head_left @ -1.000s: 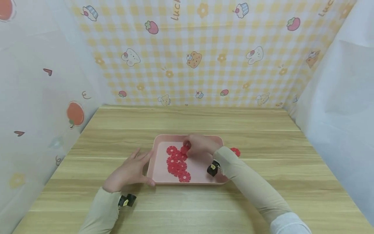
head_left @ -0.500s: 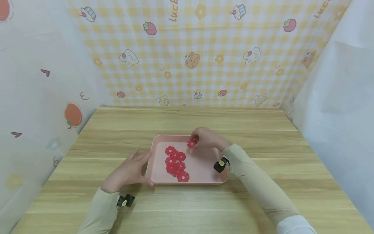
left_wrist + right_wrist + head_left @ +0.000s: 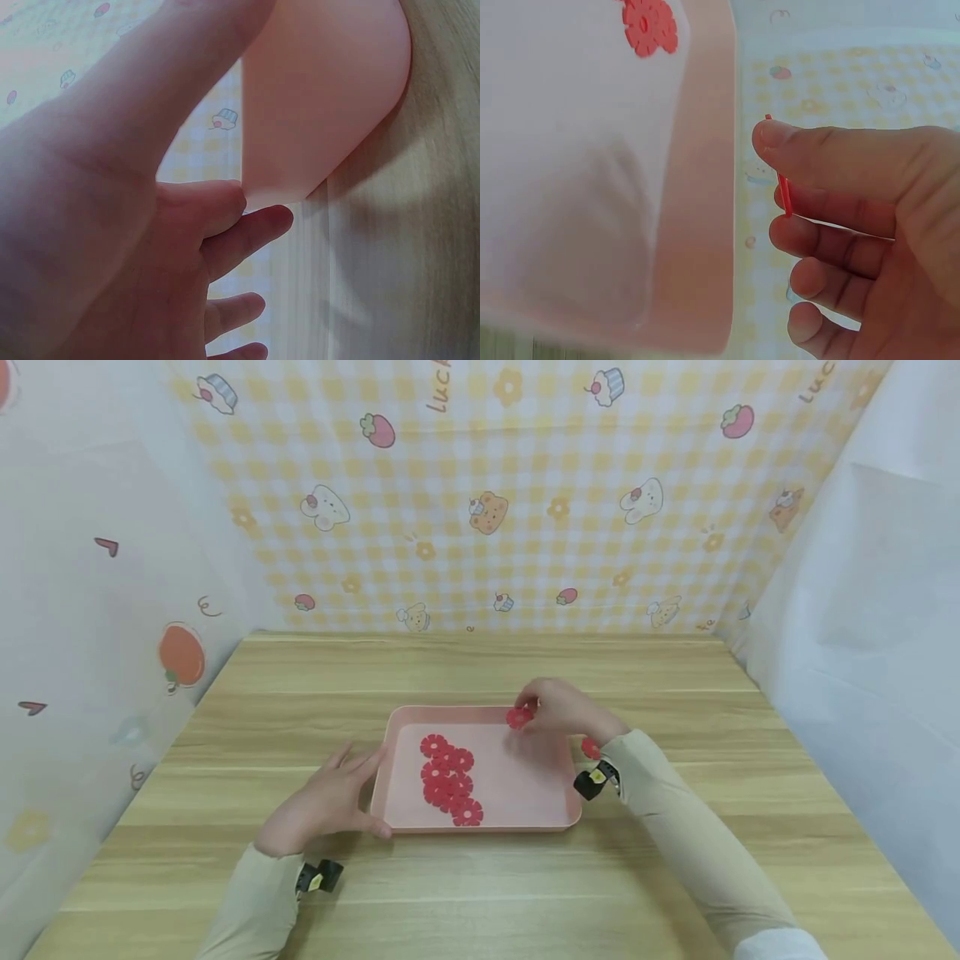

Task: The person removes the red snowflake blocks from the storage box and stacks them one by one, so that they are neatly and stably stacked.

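My right hand (image 3: 567, 705) pinches a red notched plastic disc (image 3: 519, 718) between thumb and fingers, raised over the far right part of the pink tray (image 3: 525, 797). From the right wrist view the held disc (image 3: 784, 196) shows edge-on, beside the tray wall (image 3: 701, 180). Several more red flower-like discs (image 3: 448, 785) lie overlapping in the tray's left half. My left hand (image 3: 322, 806) rests at the tray's left side, fingers extended along the wall and thumb by the near corner. In the left wrist view, fingertips of this hand (image 3: 180, 247) meet the tray's edge.
Just outside the tray's right side, another red disc (image 3: 590, 747) lies on the wooden table (image 3: 480, 893), partly covered by the right wrist. A checked, printed cloth (image 3: 487, 460) hangs behind the table, and pale sheets (image 3: 847, 610) stand along both sides.
My right hand has lifted the red disc off the pile's upper edge and carried it right, toward the tray's far right. The left hand has stayed at the tray.
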`<state>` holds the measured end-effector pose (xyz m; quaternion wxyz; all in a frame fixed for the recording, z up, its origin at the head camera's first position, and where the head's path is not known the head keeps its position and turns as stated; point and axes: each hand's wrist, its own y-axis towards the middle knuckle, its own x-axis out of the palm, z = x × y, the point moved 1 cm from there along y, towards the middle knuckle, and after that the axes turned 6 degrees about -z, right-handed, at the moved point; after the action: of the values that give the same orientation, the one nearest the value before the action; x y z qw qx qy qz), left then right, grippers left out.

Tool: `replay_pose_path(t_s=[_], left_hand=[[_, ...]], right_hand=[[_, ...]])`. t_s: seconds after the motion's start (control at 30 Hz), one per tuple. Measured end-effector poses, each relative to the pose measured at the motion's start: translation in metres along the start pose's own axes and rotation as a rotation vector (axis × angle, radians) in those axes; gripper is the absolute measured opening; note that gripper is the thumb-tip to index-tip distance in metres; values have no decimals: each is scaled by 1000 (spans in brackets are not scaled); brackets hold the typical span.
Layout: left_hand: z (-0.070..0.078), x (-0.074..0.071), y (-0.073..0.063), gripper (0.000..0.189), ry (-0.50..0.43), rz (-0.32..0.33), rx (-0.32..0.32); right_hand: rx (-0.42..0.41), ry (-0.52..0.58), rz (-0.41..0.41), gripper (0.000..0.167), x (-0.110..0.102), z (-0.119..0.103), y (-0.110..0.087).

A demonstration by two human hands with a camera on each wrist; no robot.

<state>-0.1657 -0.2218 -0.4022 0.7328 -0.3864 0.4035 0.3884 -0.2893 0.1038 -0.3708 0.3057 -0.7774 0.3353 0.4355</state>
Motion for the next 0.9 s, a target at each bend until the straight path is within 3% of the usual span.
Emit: replay_pose_path(t_s=[0.53,0.9], left_hand=[[-1,-1,0,119,-12,-2,15],[0,-1,2,120,-8,-8,10]], right_hand=[[88,94,66,36,-9,41,-40],[131,93,88,33,-8,71,-59]])
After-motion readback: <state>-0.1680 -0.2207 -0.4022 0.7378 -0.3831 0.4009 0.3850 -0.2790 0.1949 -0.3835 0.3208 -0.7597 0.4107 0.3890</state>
